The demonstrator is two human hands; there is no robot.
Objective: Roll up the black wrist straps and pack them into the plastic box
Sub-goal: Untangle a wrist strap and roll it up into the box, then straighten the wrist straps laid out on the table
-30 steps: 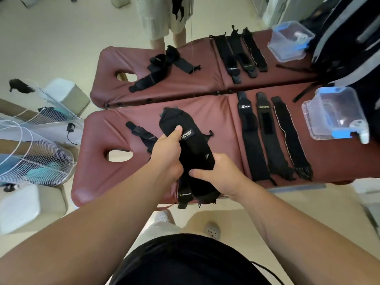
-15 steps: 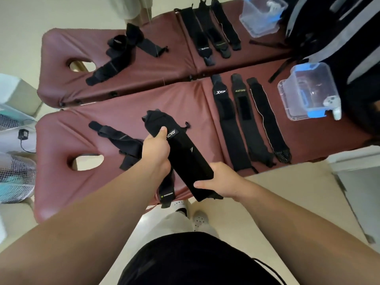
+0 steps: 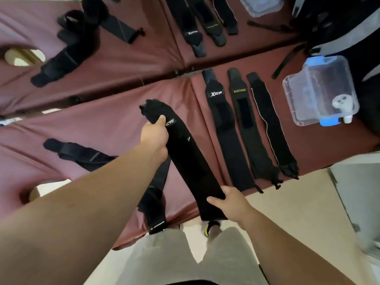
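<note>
While both hands' fingers (image 3: 162,118) pinch its ends, the black wrist strap (image 3: 189,161) hangs between them, soft, light and limp, best rolled from one end.

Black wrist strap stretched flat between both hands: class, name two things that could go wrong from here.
1. The black wrist strap overhangs the maroon padded table; if the right hand lets go, that end may drop.
2. The left hand also pinches a second black strap with a yellow-printed tag, which could tangle into the roll.
</note>
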